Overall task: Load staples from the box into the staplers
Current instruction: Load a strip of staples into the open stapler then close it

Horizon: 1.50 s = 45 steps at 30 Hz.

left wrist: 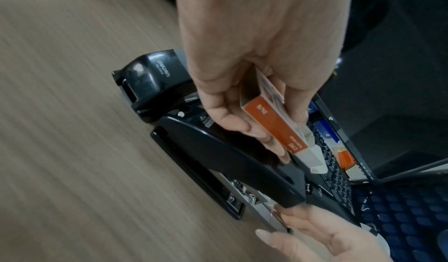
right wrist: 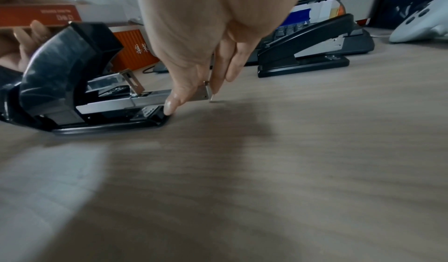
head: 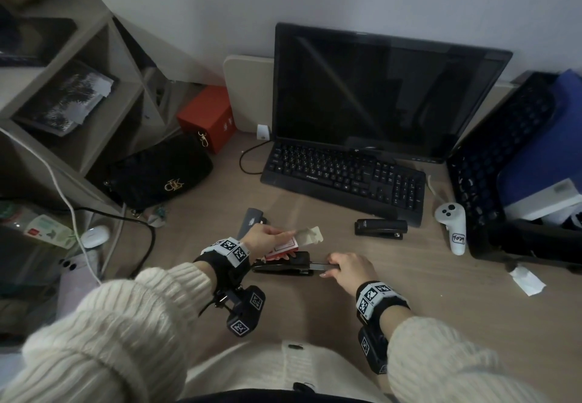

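1. A wood-grain desk [head: 409, 292] stands against a pale wall, with a monitor [head: 378, 94] and keyboard [head: 343, 175] at its back edge and shelving at its left edge.
2. 3 staplers show. The near stapler [head: 283, 265] lies at the desk's front edge; a 2nd stapler [head: 381, 228] sits closed just in front of the keyboard; a 3rd stapler [head: 252, 220] lies behind the left hand.
3. The left hand [head: 264, 238] grips the staple box [head: 285, 245] above the near stapler, its end flap open and pointing toward the keyboard.
4. The right hand [head: 349, 270] pinches the tip of the metal tray [right wrist: 155, 98] between thumb and fingers; the tray is slid out of the near stapler's front.
5. Judgement: the tray is open for loading; whether staples lie in it cannot be told.
6. Risks: the open flap lets strips slide out if the box tips; the tray, if sprung, may snap back if the pinch slips; a strip set crooked may jam the tray; nothing pins the stapler, so a pull may drag it.
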### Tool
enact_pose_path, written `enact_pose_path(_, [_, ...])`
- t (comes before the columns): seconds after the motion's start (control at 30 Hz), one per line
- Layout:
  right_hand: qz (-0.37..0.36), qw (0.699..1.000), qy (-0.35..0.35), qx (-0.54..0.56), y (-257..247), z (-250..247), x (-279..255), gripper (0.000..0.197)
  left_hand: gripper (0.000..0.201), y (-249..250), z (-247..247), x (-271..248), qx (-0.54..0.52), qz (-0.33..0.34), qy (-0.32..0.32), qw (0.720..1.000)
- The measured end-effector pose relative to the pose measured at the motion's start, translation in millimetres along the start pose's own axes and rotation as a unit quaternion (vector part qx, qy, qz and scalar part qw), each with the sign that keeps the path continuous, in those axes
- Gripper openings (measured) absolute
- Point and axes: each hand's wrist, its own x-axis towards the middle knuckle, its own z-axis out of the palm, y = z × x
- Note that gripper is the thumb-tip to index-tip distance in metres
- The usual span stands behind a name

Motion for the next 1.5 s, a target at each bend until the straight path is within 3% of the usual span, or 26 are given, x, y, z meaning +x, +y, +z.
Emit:
enact_pose_path(0.13, [0.033,0.999,0.014,0.038,15,-3,-4,0.049,0.035,-3,-3,2,0.012,0.003,-0.006,1.000])
enact_pose_path(0.4, [0.070,0.997,-0.002,0.019,20,-8,2,0.037,0.034,-8,-5,8,0.025,0.006,0.004,1.000])
enact_pose_path(0.63, [0.130,0.989,-0.040,0.050,6,-1,12,0.059,0.037,-12,-8,12,0.040,-0.003,0.012,0.999])
enact_pose_path(0.87, [0.189,0.969,-0.059,0.148,2,0,14,0.061,0.041,-13,-6,11,0.047,0.005,0.018,0.999])
enact_pose_path(1.0, [0.170,0.973,-0.060,0.146,0,1,16,0.060,0.042,-13,-6,9,0.074,0.005,0.015,0.997])
enact_pose_path(1.1, [0.134,0.979,-0.045,0.146,-2,0,12,0.070,0.041,-14,-9,10,0.065,0.000,0.014,0.998])
enact_pose_path(1.2, [0.080,0.987,0.010,0.141,-6,-8,6,0.072,0.044,-13,-11,12,0.062,0.004,0.009,0.998])
enact_pose_path(1.3, [0.029,0.986,0.049,0.154,-10,-18,2,0.075,0.034,-8,-4,12,0.047,0.016,0.027,0.998])
enact_pose_path(1.5, [-0.014,0.988,0.047,0.148,-16,-26,-2,0.076,0.037,-1,12,13,0.049,0.029,0.005,0.998])
